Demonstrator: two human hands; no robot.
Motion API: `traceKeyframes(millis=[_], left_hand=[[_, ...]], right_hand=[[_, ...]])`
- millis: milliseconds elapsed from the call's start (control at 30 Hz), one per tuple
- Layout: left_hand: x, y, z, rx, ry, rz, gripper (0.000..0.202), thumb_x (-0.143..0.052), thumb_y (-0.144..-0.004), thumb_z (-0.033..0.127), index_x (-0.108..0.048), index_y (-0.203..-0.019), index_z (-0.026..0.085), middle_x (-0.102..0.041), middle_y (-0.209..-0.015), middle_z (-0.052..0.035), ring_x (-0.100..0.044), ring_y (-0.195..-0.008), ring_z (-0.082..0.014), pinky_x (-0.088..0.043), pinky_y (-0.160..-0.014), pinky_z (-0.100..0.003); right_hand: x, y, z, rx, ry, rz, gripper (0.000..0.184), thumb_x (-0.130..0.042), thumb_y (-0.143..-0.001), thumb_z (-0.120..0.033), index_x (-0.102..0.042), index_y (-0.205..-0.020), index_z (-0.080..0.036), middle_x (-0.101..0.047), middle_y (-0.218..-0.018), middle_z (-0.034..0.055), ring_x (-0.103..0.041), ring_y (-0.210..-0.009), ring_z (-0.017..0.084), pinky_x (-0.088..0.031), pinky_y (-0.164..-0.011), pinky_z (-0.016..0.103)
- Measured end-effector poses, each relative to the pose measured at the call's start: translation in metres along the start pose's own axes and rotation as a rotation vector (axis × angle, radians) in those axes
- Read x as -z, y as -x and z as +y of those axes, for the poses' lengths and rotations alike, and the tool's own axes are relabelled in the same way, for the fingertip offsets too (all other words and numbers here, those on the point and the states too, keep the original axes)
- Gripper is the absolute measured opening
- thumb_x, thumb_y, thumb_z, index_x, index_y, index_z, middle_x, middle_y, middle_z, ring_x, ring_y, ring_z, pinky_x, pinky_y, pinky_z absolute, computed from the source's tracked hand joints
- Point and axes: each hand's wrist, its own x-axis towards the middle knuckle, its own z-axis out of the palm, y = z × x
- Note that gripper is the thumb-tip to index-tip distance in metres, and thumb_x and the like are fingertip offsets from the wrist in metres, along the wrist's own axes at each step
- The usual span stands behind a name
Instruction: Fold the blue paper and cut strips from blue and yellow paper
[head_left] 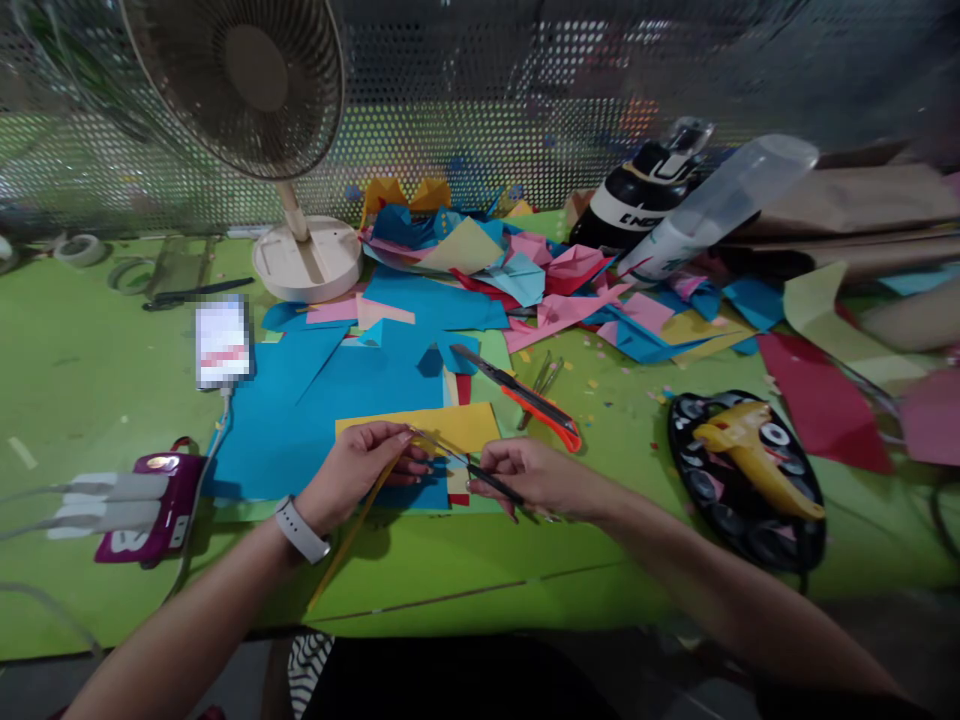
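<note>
My left hand (360, 465), with a white watch at the wrist, is closed in a pinch on a long thin yellow paper strip (352, 535) that trails down toward the table's front edge. My right hand (536, 475) is closed on a pair of slim black tweezers (484, 478) whose tips meet the strip's upper end next to my left fingers. Both hands hover over a yellow paper sheet (457, 425) lying on large blue sheets (315, 415).
Orange-handled scissors (525, 398) lie just behind my hands. A black palette holding a yellow glue gun (750, 455) sits right. A fan (300, 250), a phone (223, 342), a purple power bank (154, 505), bottles (675, 215) and heaped coloured paper (525, 280) crowd the green table (90, 380).
</note>
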Motion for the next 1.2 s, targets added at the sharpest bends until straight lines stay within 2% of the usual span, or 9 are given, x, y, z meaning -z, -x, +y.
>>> traceKeyframes(millis=[167, 367, 600, 900, 1200], left_hand=[[0.0, -0.001, -0.001, -0.017, 0.008, 0.01, 0.007, -0.063, -0.087, 0.018, -0.065, -0.091, 0.013, -0.072, -0.074, -0.0048, -0.069, -0.062, -0.0123, -0.056, -0.06, -0.023], [0.001, -0.002, -0.003, -0.04, 0.013, 0.005, 0.007, -0.062, -0.087, 0.017, -0.063, -0.092, 0.013, -0.072, -0.072, -0.0036, -0.068, -0.06, -0.0113, -0.057, -0.061, -0.023], [0.001, -0.002, -0.003, -0.052, 0.009, 0.016, 0.01, -0.064, -0.085, 0.019, -0.063, -0.093, 0.013, -0.072, -0.072, -0.0032, -0.068, -0.06, -0.0114, -0.056, -0.062, -0.024], [0.002, -0.002, -0.003, -0.066, -0.006, 0.007, 0.018, -0.07, -0.081, 0.025, -0.064, -0.093, 0.013, -0.072, -0.074, -0.0037, -0.068, -0.062, -0.012, -0.056, -0.064, -0.025], [0.001, -0.001, -0.002, -0.054, -0.021, 0.017, 0.015, -0.068, -0.083, 0.024, -0.063, -0.093, 0.013, -0.072, -0.074, -0.0032, -0.067, -0.061, -0.0118, -0.056, -0.063, -0.025]], right_hand=[[-0.003, -0.001, 0.001, 0.004, -0.019, 0.039, 0.048, -0.08, -0.058, -0.055, -0.052, -0.07, -0.018, -0.053, -0.051, -0.0068, -0.045, -0.044, 0.006, -0.032, -0.04, 0.018], [-0.001, -0.004, 0.008, 0.036, -0.006, 0.025, 0.046, -0.08, -0.061, -0.052, -0.052, -0.072, -0.018, -0.055, -0.052, -0.0056, -0.049, -0.046, 0.007, -0.033, -0.041, 0.019], [0.001, -0.006, 0.013, 0.056, -0.004, 0.014, 0.046, -0.079, -0.061, -0.054, -0.051, -0.072, -0.018, -0.054, -0.053, -0.006, -0.048, -0.046, 0.007, -0.033, -0.041, 0.018], [0.0, -0.003, 0.004, 0.035, 0.01, 0.025, 0.048, -0.08, -0.058, -0.055, -0.051, -0.069, -0.018, -0.052, -0.051, -0.0062, -0.046, -0.045, 0.007, -0.032, -0.042, 0.019], [0.002, -0.004, 0.006, 0.052, 0.027, 0.022, 0.048, -0.079, -0.06, -0.056, -0.051, -0.068, -0.018, -0.054, -0.05, -0.0057, -0.046, -0.045, 0.007, -0.031, -0.041, 0.019]])
